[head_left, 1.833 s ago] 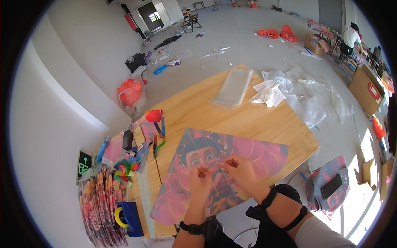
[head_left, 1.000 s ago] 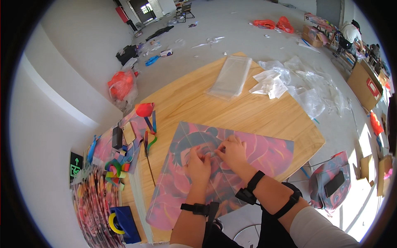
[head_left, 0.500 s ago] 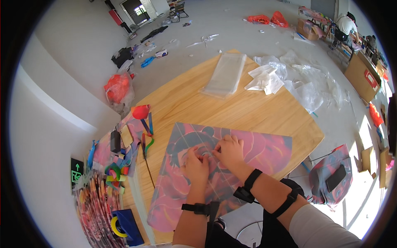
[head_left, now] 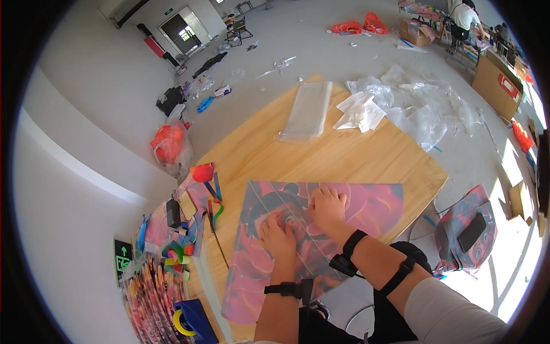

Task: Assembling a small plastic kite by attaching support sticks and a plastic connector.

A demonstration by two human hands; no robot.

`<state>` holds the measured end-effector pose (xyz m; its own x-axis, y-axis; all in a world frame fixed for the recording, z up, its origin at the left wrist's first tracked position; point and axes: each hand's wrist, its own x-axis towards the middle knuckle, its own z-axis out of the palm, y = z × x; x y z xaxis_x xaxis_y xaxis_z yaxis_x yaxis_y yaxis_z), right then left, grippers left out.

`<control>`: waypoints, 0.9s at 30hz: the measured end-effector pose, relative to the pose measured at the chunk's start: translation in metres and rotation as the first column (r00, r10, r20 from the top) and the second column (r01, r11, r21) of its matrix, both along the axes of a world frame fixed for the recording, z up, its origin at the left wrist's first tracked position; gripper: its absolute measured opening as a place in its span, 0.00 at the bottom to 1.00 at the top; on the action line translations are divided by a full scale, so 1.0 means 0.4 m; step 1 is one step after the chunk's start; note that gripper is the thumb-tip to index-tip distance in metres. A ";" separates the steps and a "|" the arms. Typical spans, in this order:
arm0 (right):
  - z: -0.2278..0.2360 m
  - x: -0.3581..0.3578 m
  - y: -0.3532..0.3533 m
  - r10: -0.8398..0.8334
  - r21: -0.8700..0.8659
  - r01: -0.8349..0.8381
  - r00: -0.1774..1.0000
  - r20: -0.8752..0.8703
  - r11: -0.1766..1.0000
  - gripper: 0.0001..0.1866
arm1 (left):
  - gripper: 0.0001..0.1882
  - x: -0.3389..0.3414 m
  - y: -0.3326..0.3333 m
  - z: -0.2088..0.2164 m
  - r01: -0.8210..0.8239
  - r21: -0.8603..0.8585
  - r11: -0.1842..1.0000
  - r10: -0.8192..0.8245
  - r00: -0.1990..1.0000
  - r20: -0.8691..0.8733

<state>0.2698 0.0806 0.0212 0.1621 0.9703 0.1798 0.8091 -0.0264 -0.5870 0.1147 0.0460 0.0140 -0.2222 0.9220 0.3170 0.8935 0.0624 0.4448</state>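
Loosely spread, the left hand point(head_left: 278, 236) rests on the printed sheet point(head_left: 372, 206); whether the right hand point(head_left: 328, 209), at the left's two o'clock, pinches anything cannot be told.

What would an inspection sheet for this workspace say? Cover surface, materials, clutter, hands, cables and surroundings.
Surface: wooden table, grain visible.
Job's things: pink-and-dark printed sheet lying on it, crossed by pale lines.
Clutter: flat clear plastic stack and crumpled white paper toward the far end; blue tape dispenser at near left.
Hands: left hand and right hand, both palm down over the printed sheet; whether either pinches anything is hidden.
Cables: nothing seen for certain.
Surroundings: crumpled clear plastic on the floor, cardboard box and co-worker in white at upper right.
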 end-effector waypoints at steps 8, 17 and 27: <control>0.109 0.149 -0.170 0.243 0.093 -0.225 0.883 -0.403 0.970 0.08 | 0.25 0.003 -0.079 -0.001 0.374 -0.040 0.926 -0.370 0.883 -0.289; 0.180 0.367 -0.590 0.439 -0.082 -0.508 0.806 -0.397 0.858 0.04 | 0.25 0.059 -0.062 0.013 0.294 -0.162 0.942 -0.336 0.854 -0.397; 0.162 0.438 -0.659 0.477 0.078 -0.473 0.847 -0.233 0.878 0.02 | 0.24 0.066 -0.055 -0.007 0.290 -0.094 0.952 -0.300 0.842 -0.447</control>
<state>0.4451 -0.1832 0.0861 -0.2779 0.9370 0.2118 0.5561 0.3367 -0.7599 0.1410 0.0241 0.0111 0.2240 0.9290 0.2947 0.9728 -0.2314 -0.0098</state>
